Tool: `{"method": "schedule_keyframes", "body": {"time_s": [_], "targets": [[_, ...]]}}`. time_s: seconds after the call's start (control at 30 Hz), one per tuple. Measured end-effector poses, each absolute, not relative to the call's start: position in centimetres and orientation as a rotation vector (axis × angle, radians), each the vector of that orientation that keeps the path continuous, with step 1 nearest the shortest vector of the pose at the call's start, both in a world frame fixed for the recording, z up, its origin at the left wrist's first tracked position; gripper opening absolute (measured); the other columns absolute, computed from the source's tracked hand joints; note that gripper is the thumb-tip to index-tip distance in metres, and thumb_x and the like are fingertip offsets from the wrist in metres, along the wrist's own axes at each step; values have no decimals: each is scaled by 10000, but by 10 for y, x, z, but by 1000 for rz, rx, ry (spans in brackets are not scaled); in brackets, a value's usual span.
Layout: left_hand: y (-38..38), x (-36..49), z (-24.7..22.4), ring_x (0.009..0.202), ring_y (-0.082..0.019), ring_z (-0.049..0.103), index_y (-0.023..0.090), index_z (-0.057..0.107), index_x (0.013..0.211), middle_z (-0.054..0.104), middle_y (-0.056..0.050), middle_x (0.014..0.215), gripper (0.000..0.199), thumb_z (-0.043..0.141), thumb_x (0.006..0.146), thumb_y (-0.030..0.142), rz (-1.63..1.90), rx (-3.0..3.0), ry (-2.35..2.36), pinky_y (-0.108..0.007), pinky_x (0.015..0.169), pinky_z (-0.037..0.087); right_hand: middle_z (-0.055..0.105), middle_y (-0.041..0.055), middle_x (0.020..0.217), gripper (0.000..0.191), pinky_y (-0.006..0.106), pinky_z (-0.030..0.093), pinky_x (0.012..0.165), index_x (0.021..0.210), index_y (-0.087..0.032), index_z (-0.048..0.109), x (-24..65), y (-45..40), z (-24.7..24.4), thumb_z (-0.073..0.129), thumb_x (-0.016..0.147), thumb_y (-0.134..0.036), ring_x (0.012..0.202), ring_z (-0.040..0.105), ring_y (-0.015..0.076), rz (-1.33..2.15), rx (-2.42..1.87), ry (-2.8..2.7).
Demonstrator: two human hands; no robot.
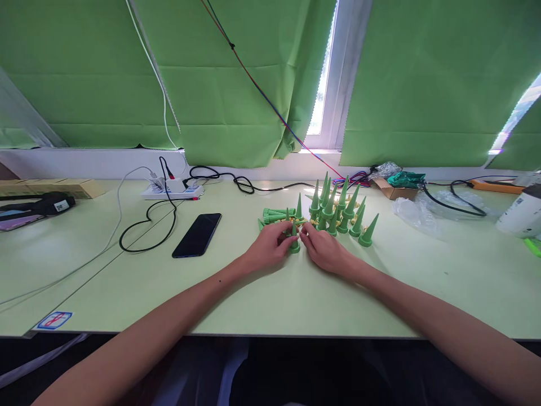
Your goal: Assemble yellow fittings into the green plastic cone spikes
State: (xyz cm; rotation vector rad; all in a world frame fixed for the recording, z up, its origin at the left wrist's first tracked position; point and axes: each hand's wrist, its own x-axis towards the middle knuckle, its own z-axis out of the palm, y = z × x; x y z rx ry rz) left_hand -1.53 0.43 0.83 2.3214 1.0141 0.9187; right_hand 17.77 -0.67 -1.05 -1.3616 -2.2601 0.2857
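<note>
Left hand: my left hand [269, 245] pinches a green, tapered cone with a wide round collar [295, 246] between thumb and fingers, point up, collar low. Gripping the side probably steadies it without covering the tip.
Right hand: my right hand [326, 249] is just beside that cone, fingers bent and drawn together toward it. Cannot tell whether anything small sits between the fingertips. So close a position suggests the two hands share one piece of work.
Held cone: between my hands, near upright; cannot tell whether its collar bears on the pale green, smooth tabletop [270, 301].
Standing cones: a cluster of matching green upright cones [329, 210] just beyond my right hand, collars down, likely because the broad end is the stable one.
Lying cones: a few green cones on their sides [276, 218], just beyond my left hand; perhaps simply laid within reach.
Small bits: little yellowish pieces [303, 221] among the cones beyond both hands; too small to make out.
Phone: black, flat, glossy phone [196, 235], to the left of my left hand, apart from the cones, perhaps out of the way.
Wrapping: crumpled clear plastic [416, 217], well to the right of my right hand.
</note>
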Motion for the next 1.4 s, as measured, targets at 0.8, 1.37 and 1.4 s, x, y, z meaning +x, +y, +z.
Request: {"method": "schedule_keyframes", "body": {"time_s": [0.8,1.37,1.4], "targets": [[10,-18,0,583,-132,446,194,504,812,527,22,666,155,568,884,316,835,2350,1037,-266,520,342,603,7,745,275,263,385,634,790,-205,514,174,-5,-11,382,1028,-243,664,530,152,315,-1188,-2131],[5,-13,5,566,-125,497,197,558,870,572,-8,702,280,532,945,466,1114,2123,1041,-248,475,378,659,13,804,181,271,457,647,1127,-181,516,172,-11,-6,480,968,-260,656,582,153,472,-1078,-1890],[5,-13,5,578,-129,520,197,580,905,596,-16,727,283,532,944,473,1133,2108,1032,-249,480,391,666,21,827,170,272,461,646,1108,-183,525,172,-12,-5,482,969,-271,656,579,151,480,-1069,-1880]]}}
